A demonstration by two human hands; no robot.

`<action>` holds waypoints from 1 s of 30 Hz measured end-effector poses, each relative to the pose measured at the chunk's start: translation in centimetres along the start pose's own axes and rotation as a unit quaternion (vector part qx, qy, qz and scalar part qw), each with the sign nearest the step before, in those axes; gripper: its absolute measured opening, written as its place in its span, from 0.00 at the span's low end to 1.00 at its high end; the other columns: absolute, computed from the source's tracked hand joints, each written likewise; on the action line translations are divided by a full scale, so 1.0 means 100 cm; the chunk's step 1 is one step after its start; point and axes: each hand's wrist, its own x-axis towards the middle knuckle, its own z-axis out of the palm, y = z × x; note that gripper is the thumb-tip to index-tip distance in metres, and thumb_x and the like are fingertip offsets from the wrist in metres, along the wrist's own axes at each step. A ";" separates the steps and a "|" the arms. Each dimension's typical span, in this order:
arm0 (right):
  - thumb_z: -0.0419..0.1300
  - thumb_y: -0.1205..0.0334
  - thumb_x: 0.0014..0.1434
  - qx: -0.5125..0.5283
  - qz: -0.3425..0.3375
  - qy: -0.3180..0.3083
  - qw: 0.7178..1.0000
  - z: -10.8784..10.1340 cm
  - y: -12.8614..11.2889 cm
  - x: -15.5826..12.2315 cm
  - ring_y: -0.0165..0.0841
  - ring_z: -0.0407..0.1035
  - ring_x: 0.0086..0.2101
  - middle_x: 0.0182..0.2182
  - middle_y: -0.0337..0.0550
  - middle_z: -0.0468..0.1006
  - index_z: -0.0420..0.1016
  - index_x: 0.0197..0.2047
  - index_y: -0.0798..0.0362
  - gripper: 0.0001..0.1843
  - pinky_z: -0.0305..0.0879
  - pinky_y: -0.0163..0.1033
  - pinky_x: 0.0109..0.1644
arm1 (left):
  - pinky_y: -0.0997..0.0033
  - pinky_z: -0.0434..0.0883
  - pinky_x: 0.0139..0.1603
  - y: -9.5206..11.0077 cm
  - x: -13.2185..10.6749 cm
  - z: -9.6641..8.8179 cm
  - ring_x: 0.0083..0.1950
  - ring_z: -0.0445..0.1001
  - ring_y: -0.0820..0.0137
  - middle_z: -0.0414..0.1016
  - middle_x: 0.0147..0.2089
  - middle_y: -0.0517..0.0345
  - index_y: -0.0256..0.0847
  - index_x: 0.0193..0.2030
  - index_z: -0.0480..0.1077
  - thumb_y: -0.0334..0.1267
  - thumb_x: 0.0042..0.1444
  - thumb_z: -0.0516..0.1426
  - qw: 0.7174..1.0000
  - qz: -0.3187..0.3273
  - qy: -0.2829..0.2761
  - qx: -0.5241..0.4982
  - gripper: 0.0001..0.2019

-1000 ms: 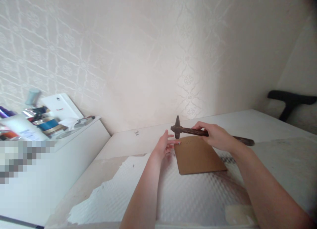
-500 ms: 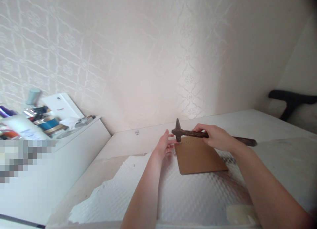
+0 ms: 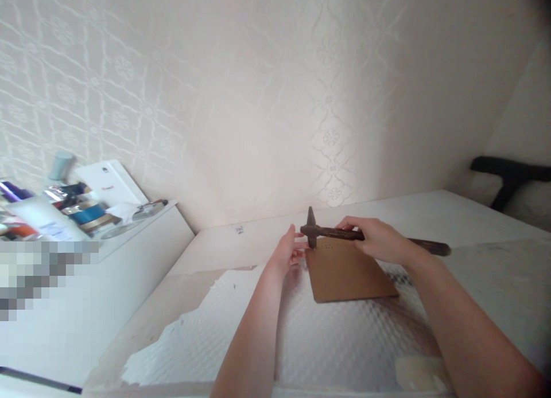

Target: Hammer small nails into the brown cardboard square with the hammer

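A flat brown board (image 3: 346,274) lies on a white table (image 3: 267,340) with a worn, peeling surface. My right hand (image 3: 379,240) is wrapped round the dark handle of a hammer (image 3: 327,233), close behind its head. The head hovers just over the board's far left corner. My left hand (image 3: 287,252) sits at that same corner with its fingertips pinched together below the hammer head; what they hold is too small to make out. A row of small dots runs along the board's far edge.
A white cabinet (image 3: 129,254) stands at the left, its top crowded with bottles, tubes and a white box (image 3: 107,183). Patterned wallpaper (image 3: 258,100) rises behind the table. A black chair armrest (image 3: 508,174) shows at the far right.
The hammer head has dropped slightly toward the board's corner. Both hands stay in almost the same place.
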 end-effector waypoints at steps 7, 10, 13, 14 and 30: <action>0.58 0.69 0.46 -0.001 -0.002 0.003 1.000 0.001 0.001 0.000 0.36 0.72 0.35 0.35 0.36 0.80 0.76 0.41 0.43 0.19 0.65 0.36 0.38 | 0.77 0.52 0.22 0.001 -0.001 0.001 0.20 0.61 0.76 0.75 0.32 0.51 0.37 0.46 0.65 0.54 0.64 0.42 1.000 -0.002 0.000 -0.002 0.22; 0.58 0.69 0.46 -0.001 -0.001 0.003 1.000 0.001 0.002 0.000 0.36 0.72 0.34 0.35 0.36 0.80 0.76 0.41 0.43 0.18 0.66 0.36 0.38 | 0.77 0.51 0.22 0.003 -0.003 0.002 0.20 0.60 0.76 0.75 0.32 0.51 0.37 0.46 0.65 0.53 0.64 0.42 1.000 -0.004 0.004 0.001 0.22; 0.58 0.68 0.46 0.002 -0.003 0.003 1.000 0.001 0.002 0.000 0.36 0.72 0.34 0.35 0.36 0.80 0.76 0.41 0.44 0.18 0.65 0.35 0.38 | 0.77 0.51 0.22 0.003 -0.003 0.002 0.20 0.60 0.77 0.75 0.32 0.51 0.36 0.47 0.65 0.53 0.65 0.41 1.000 -0.008 0.005 0.004 0.23; 0.58 0.68 0.46 0.003 -0.003 0.006 1.000 0.001 0.001 0.000 0.36 0.72 0.34 0.35 0.37 0.80 0.76 0.41 0.44 0.18 0.65 0.35 0.38 | 0.77 0.51 0.22 0.003 -0.003 0.002 0.20 0.59 0.77 0.75 0.32 0.51 0.36 0.48 0.65 0.53 0.65 0.41 1.000 -0.008 0.003 0.005 0.23; 0.57 0.68 0.45 -0.006 0.003 0.018 1.000 0.001 0.000 0.000 0.35 0.71 0.33 0.33 0.36 0.80 0.76 0.39 0.43 0.17 0.65 0.35 0.37 | 0.75 0.53 0.24 -0.002 0.002 -0.002 0.21 0.61 0.75 0.76 0.37 0.48 0.37 0.50 0.65 0.56 0.62 0.44 1.000 0.001 -0.014 0.003 0.25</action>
